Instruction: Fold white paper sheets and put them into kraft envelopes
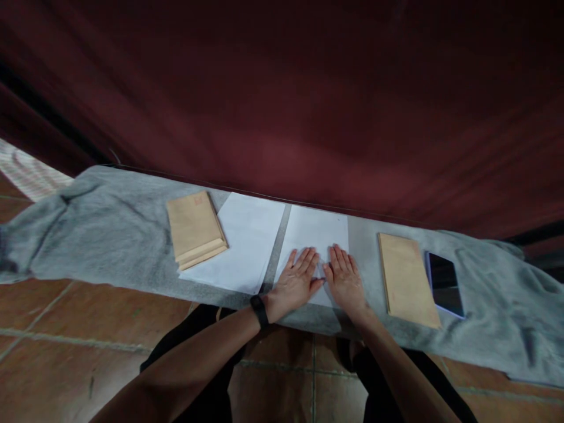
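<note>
Both palms lie flat on a white sheet of paper in the middle of the cloth-covered surface. My left hand has its fingers stretched out, and a dark band circles that wrist. Close beside it, my right hand presses on the same sheet, fingers extended upward. To the left lies more white paper, separated by a narrow strip of grey cloth. A pile of brown envelopes rests partly on that paper's left side. Further right of my right hand sits another brown envelope stack.
A phone with a dark screen lies at the right, against the envelopes. Grey cloth covers the long narrow surface. A dark red upright panel borders its far edge. Brown floor tiles and my legs are below.
</note>
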Demonstrator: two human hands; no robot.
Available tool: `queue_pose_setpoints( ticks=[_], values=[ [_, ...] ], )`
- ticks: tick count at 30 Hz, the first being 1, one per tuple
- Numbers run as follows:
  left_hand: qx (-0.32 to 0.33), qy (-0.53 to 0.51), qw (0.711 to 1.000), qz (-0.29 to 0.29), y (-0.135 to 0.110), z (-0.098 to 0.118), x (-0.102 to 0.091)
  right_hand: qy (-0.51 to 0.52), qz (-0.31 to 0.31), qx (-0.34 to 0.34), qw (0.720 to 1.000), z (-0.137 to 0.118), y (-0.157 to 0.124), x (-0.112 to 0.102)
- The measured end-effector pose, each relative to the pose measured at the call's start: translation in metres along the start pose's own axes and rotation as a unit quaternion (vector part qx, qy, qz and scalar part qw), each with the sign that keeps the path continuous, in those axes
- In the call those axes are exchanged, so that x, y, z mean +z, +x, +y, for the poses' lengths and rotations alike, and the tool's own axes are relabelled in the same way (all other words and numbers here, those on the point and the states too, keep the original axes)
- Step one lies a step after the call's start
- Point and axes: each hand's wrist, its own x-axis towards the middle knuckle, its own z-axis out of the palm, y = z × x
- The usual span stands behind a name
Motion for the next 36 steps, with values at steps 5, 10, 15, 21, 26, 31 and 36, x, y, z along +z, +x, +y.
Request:
queue_pose_setpoints(
  ticks=[5, 10, 15, 21, 26, 31, 36],
  values=[
    [-0.057, 0.019, 0.998, 0.001, -0.003, -0.005, 0.0, -0.002, 0.013, 0.016, 1.0, 0.001, -0.003, -0.001],
    [-0.102, 0.044, 0.994, 0.003, -0.004, -0.007, -0.001, -0.012, 0.012, 0.038, 0.999, 0.002, -0.008, -0.002],
    [-0.119, 0.058, 0.991, 0.02, -0.006, -0.01, -0.003, -0.02, 0.017, 0.067, 0.997, 0.005, -0.011, -0.003],
    [-0.075, 0.035, 0.996, 0.032, -0.008, -0.007, -0.003, 0.027, 0.022, 0.037, 0.999, -0.01, -0.009, -0.005],
    [-0.024, 0.029, 0.999, 0.025, -0.012, 0.002, -0.001, 0.086, -0.02, -0.041, 0.995, -0.035, -0.012, -0.009],
    [-0.034, 0.039, 0.999, 0.018, -0.013, -0.001, -0.002, 0.074, -0.023, -0.024, 0.997, -0.037, -0.014, -0.011],
    [-0.074, 0.044, 0.996, 0.02, -0.011, -0.006, -0.008, 0.041, -0.015, 0.007, 0.999, -0.03, -0.013, -0.014]
  ],
)
